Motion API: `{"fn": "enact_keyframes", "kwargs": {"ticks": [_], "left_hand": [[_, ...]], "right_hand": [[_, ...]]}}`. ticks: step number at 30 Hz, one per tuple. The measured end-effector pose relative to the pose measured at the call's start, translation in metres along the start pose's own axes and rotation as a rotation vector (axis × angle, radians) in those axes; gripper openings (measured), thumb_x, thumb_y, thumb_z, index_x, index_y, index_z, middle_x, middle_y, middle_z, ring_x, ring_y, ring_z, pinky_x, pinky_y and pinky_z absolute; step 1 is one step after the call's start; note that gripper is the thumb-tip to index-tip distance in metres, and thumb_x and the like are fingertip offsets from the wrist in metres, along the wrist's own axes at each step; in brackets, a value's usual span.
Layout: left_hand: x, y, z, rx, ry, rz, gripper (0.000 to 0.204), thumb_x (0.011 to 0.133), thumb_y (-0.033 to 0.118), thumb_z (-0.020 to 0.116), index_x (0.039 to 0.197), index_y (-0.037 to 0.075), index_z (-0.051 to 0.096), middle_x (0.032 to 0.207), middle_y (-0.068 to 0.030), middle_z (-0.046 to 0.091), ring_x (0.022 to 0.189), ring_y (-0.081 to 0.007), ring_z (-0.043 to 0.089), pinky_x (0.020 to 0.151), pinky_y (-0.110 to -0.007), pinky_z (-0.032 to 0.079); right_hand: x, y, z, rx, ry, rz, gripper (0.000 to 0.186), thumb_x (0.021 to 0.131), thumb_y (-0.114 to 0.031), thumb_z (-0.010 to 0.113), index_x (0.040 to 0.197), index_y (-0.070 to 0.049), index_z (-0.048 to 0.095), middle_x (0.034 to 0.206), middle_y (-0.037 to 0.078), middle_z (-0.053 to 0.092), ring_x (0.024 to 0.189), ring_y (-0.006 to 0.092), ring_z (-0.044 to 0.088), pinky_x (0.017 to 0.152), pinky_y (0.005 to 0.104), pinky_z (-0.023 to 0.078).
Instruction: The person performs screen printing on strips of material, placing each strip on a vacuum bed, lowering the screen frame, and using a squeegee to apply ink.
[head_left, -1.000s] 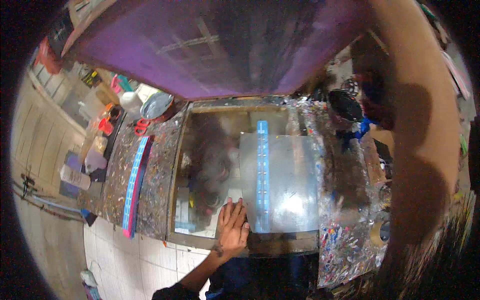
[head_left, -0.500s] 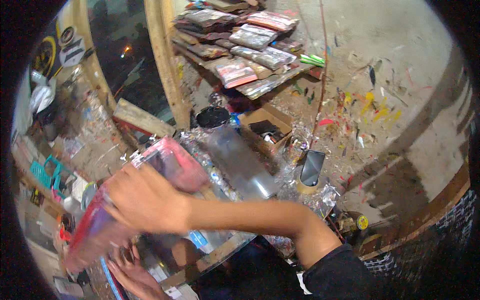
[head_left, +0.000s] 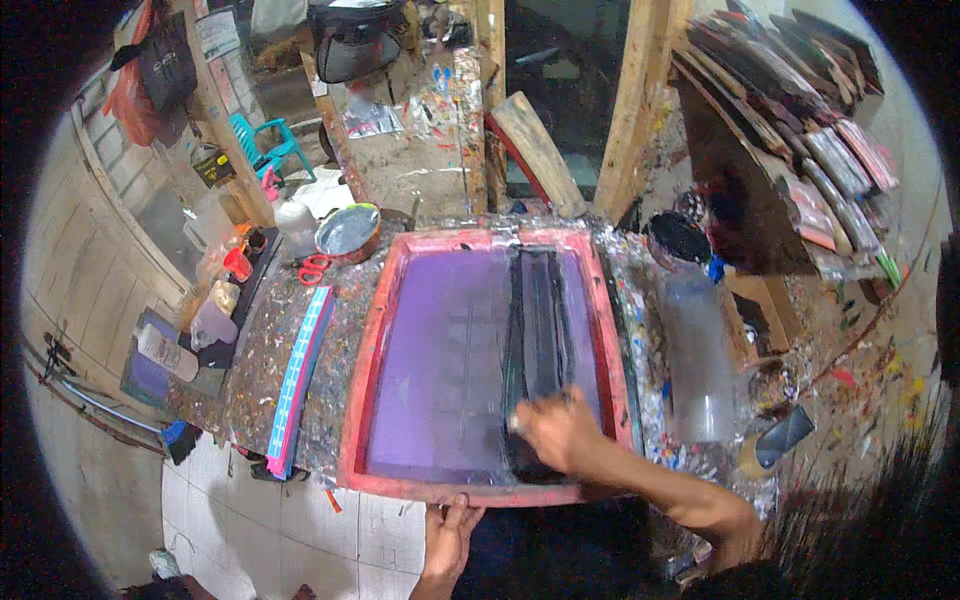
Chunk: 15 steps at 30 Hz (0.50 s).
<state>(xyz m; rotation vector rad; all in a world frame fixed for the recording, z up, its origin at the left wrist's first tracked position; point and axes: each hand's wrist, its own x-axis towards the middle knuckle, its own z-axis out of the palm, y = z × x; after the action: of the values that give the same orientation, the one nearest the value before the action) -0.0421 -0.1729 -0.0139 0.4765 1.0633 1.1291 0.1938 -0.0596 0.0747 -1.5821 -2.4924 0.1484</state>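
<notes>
A screen-printing frame (head_left: 362, 400) with a red-pink rim and purple mesh lies on the table in front of me. My left hand (head_left: 452, 535) pinches its near rim, thumb on top and fingers partly hidden underneath. Inside the frame, right of the middle, a long dark squeegee (head_left: 516, 330) runs from far to near, smeared with black ink. My right hand (head_left: 557, 432) is closed around the squeegee's near part; the fingers are slightly blurred. Faint rectangular outlines show in the mesh left of the squeegee.
Left of the frame lie blue-and-pink printed strips (head_left: 298, 380), red-handled scissors (head_left: 314, 268) and a bowl (head_left: 348, 234). To the right are a black tub (head_left: 680, 240), a clear plastic sheet (head_left: 697, 360), a cardboard box (head_left: 765, 315), a tape roll (head_left: 752, 458) and a phone (head_left: 785, 436).
The frame was tilted up at the left in my right hand; now it lies flat. My right hand has moved from the frame to the squeegee. The view has swung left.
</notes>
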Motion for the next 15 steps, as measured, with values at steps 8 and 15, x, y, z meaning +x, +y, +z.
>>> {"fn": "enact_keyframes", "kwargs": {"ticks": [8,15], "left_hand": [[0.013,0.007,-0.004,0.076,0.054,-0.074,0.04,0.108,0.015,0.052,0.139,-0.004,0.036,0.129,-0.022,0.056,0.115,-0.0331,0.066,0.099,-0.048,0.057],[0.027,-0.02,-0.03,0.109,0.043,-0.155,0.037,0.108,0.017,0.052,0.135,-0.006,0.04,0.121,-0.022,0.06,0.106,-0.0326,0.068,0.093,-0.046,0.059]], "right_hand": [[0.205,0.192,0.028,-0.103,0.219,0.186,0.025,0.087,-0.016,0.071,0.108,-0.006,0.064,0.095,0.022,0.073,0.087,0.0419,0.071,0.075,0.0547,0.055],[0.169,0.203,0.016,0.154,-0.207,-0.216,0.029,0.086,-0.015,0.069,0.113,-0.007,0.062,0.09,0.022,0.071,0.087,0.0419,0.071,0.077,0.0547,0.055]]}}
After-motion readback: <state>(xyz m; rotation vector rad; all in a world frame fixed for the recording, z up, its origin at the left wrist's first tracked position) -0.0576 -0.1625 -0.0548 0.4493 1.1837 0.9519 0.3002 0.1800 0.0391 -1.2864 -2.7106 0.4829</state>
